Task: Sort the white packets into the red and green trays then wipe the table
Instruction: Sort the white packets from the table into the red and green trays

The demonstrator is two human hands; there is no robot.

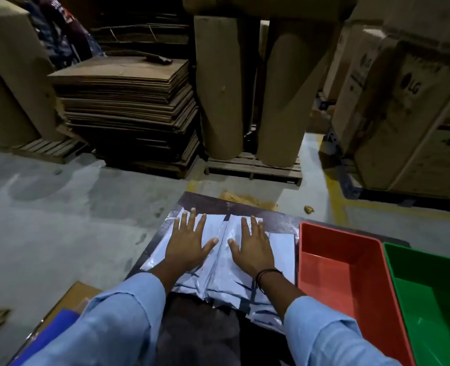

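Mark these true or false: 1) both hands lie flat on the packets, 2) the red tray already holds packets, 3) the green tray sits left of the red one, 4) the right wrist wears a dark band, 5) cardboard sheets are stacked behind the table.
1) True: the left hand and right hand rest palm down on the white packets.
2) False: the red tray is empty.
3) False: the green tray sits right of the red one.
4) True: a dark wristband is there.
5) True: the cardboard sheet stack is on the floor beyond the table.
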